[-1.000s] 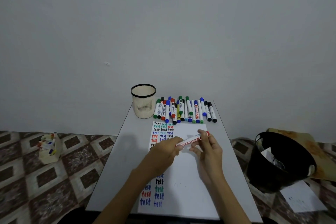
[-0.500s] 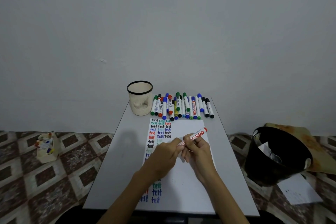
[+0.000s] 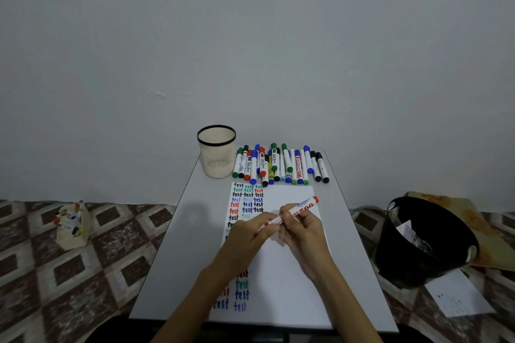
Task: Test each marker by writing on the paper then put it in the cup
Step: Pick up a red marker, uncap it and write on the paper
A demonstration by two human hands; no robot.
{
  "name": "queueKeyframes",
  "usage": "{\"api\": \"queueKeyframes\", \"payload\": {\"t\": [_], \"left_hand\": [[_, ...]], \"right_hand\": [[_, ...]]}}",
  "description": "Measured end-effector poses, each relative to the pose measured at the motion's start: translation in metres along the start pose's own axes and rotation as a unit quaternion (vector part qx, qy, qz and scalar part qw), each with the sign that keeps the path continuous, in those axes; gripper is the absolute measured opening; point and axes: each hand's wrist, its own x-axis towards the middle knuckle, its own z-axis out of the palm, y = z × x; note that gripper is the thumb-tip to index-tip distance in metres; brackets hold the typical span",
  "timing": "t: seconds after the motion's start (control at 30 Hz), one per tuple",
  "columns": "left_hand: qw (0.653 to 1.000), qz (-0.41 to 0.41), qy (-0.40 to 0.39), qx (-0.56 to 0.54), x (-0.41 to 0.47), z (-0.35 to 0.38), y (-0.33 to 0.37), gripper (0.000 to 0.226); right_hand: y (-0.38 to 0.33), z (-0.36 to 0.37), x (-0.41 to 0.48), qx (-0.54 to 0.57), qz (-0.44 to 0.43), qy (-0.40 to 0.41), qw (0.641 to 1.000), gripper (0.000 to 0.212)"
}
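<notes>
hands: our left hand pinches one end of the red marker, our right hand grips its barrel | marker: over the paper, probably uncapping to test | cup: far-left on bench

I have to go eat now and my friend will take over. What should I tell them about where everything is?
Hands: the left hand and right hand both hold the red marker just above the paper. The left pinches its near end. I cannot tell whether the cap is off.
Things: the cup stands at the table's far left, with the other markers in a row to its right.
Done: columns of "test" fill the paper's left side. No marker shows in the cup.
Left: write with the red marker, drop it in the cup, then do the row.
</notes>
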Motion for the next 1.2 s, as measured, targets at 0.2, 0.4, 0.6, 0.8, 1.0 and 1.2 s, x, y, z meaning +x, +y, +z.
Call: {"api": "queueKeyframes", "payload": {"t": [0.2, 0.4, 0.6, 0.8, 1.0, 1.2], "left_hand": [[0.997, -0.032, 0.041, 0.065, -0.011, -0.032, -0.021, 0.022], [0.998, -0.033, 0.039, 0.043, -0.020, -0.050, -0.054, 0.027], [0.997, -0.023, 0.062, 0.034, -0.024, -0.050, -0.068, 0.029], [0.998, -0.017, 0.065, 0.022, -0.027, -0.048, -0.072, 0.022], [0.998, -0.001, 0.056, 0.025, -0.028, -0.046, -0.072, 0.020], [0.998, 0.002, 0.053, 0.027, -0.028, -0.045, -0.073, 0.020]], "right_hand": [[-0.005, 0.000, 0.009, 0.076, -0.027, 0.049, 0.996, 0.014], [-0.007, 0.009, 0.035, 0.069, -0.010, 0.053, 0.996, 0.010], [-0.001, 0.023, 0.062, -0.008, 0.016, 0.001, 1.000, 0.021], [0.012, 0.034, 0.076, -0.095, 0.008, 0.017, 0.995, 0.034], [0.019, 0.033, 0.076, -0.181, -0.045, 0.015, 0.982, 0.033], [0.022, 0.033, 0.076, -0.200, -0.060, 0.003, 0.978, 0.034]]}}
